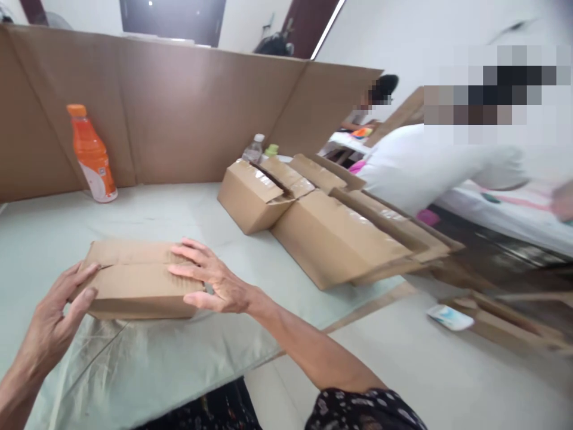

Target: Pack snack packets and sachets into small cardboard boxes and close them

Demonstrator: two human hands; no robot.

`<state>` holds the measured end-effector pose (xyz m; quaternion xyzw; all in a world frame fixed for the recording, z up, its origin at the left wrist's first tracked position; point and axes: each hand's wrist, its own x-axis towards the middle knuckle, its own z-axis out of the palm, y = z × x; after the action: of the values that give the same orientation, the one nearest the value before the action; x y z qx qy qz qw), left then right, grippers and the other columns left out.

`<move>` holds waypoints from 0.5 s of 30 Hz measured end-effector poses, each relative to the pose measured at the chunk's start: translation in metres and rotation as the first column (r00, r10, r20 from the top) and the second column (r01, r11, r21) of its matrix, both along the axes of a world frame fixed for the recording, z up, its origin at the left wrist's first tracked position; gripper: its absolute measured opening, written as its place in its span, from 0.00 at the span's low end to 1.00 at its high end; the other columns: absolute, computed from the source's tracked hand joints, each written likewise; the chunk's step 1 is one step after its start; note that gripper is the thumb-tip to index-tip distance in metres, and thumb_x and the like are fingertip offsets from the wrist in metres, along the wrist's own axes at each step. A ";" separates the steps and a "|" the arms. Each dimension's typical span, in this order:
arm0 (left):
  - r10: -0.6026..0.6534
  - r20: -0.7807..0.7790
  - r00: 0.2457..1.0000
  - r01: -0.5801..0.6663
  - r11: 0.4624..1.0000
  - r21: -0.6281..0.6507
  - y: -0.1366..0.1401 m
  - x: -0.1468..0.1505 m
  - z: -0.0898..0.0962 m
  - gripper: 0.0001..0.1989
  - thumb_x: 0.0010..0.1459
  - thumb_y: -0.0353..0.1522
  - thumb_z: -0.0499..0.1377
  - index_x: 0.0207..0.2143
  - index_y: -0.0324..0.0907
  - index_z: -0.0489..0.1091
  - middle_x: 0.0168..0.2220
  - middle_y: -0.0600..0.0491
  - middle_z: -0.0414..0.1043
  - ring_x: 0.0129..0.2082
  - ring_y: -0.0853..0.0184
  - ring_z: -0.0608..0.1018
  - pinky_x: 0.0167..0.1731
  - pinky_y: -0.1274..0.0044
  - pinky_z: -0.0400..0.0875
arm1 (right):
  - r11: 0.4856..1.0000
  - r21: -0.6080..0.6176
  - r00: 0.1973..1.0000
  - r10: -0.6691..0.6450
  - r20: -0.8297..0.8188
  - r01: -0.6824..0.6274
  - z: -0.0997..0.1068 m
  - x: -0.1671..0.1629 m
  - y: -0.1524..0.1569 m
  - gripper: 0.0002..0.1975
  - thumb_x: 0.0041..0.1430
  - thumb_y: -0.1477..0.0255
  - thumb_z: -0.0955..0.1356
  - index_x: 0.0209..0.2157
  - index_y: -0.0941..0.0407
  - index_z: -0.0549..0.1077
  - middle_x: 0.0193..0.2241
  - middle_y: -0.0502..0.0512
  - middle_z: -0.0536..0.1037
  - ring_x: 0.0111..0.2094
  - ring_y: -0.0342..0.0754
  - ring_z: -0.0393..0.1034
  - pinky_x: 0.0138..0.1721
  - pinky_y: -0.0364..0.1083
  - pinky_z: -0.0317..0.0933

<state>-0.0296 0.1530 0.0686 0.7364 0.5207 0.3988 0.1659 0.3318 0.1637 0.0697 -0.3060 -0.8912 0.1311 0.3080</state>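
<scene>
A small brown cardboard box (138, 280) rests on the pale green cloth of the table in front of me, its top flaps folded down to a seam. My left hand (58, 310) grips the box's left end, thumb at the front edge and fingertips on top. At the right end, my right hand (215, 280) holds the same box, with its fingers spread over the top and the thumb low against the front edge. The palms of both hands are turned from view.
Several other cardboard boxes (340, 239) with raised flaps stand to the right. An orange bottle (94, 158) leans by the tall cardboard screen (201, 113). Behind the boxes is a clear bottle (254, 149). A person in white (403, 167) sits at right, above an open carton (505, 325) on the floor.
</scene>
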 end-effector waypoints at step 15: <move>-0.578 0.061 0.814 0.577 0.792 -0.200 0.049 0.197 0.019 0.31 0.71 0.52 0.48 0.64 0.43 0.68 0.68 0.41 0.66 0.70 0.50 0.67 0.71 0.54 0.56 | 0.811 0.242 0.846 -0.506 -0.170 0.533 -0.024 0.129 -0.115 0.29 0.61 0.65 0.71 0.63 0.53 0.72 0.62 0.66 0.74 0.67 0.67 0.64 0.62 0.68 0.65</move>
<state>0.1677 0.2024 0.0874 0.8391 0.3106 0.2707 0.3553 0.4612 0.0488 0.0453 -0.4846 -0.7667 -0.0706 0.4152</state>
